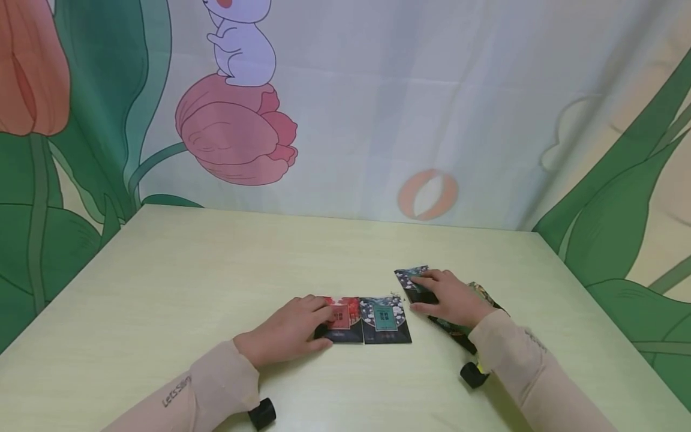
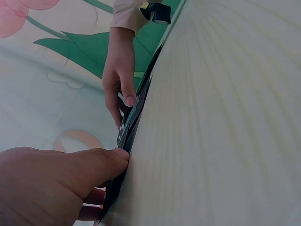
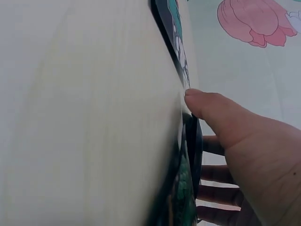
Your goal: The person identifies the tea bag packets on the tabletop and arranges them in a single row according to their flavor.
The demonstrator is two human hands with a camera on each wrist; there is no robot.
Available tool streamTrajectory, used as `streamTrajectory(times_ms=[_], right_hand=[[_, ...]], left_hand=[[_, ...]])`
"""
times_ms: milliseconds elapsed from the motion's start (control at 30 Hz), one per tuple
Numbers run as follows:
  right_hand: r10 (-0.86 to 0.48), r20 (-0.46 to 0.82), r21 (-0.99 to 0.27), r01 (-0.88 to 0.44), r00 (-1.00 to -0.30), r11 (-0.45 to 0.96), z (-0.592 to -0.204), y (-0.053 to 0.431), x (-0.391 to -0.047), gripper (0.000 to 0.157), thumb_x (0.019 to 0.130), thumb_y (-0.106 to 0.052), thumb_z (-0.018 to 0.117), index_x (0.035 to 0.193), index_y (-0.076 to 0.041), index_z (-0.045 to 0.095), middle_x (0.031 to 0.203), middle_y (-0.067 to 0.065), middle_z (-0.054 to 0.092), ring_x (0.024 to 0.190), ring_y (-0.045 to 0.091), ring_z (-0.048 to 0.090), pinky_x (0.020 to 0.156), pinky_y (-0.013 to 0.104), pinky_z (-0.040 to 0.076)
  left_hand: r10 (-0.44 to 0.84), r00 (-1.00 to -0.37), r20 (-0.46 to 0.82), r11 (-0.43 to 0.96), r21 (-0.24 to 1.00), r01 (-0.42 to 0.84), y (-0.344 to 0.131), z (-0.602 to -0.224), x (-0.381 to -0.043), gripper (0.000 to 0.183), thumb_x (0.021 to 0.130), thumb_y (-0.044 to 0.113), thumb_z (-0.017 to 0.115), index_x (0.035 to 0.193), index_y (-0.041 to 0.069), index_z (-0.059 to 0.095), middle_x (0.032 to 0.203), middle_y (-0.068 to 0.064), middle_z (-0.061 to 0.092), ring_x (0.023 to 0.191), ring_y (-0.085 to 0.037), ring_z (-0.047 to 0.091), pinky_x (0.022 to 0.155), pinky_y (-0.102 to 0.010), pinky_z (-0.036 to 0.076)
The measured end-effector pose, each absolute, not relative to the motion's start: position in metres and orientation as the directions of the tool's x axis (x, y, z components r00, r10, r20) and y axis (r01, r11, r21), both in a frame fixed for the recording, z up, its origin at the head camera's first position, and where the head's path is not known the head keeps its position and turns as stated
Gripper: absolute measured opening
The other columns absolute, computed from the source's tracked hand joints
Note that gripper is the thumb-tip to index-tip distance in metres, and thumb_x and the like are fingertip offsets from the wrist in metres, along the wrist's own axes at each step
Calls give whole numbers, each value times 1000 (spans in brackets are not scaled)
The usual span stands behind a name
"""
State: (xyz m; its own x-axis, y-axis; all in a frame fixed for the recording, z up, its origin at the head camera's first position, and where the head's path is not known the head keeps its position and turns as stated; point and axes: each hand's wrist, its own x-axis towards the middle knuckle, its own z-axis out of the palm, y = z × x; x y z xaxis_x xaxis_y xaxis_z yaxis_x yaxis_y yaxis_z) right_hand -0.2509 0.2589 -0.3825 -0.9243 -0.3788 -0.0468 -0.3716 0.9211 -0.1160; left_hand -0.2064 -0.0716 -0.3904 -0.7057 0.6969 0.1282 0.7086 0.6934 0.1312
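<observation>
My left hand (image 1: 288, 327) grips a red-and-black flat sachet (image 1: 348, 324) at its left side, fingers over the far edge and thumb at the near edge. In the left wrist view the left thumb (image 2: 113, 157) presses on the sachet's dark edge. Right beside it lies a blue flowered sachet with a teal label (image 1: 385, 318). My right hand (image 1: 450, 297) holds another blue flowered sachet (image 1: 410, 279), fingers across its face, thumb by its near edge. Under the right palm and wrist lies a dark green patterned sachet (image 1: 453, 329), partly hidden.
The pale wooden table (image 1: 227, 258) runs back to a curtain (image 1: 345, 120) printed with flowers and a white animal. A black wrist camera (image 1: 262, 414) hangs by the left sleeve, and another black wrist camera (image 1: 474, 375) by the right sleeve.
</observation>
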Motion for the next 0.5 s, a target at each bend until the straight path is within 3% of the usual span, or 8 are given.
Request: streamTrajectory(times_ms=[500], right_hand=[[-405,50,-46,-407,-913,912,-391,257,-234,62,83,-52,53,135,-20,42,132,12,45,117,32,44,95,50,38]], left_hand=[[693,-710,124,697,136,704,-71,-391,-206,47,82,46,59,118,17,54,121,-1,53,109,-16,49,97,-35,41]])
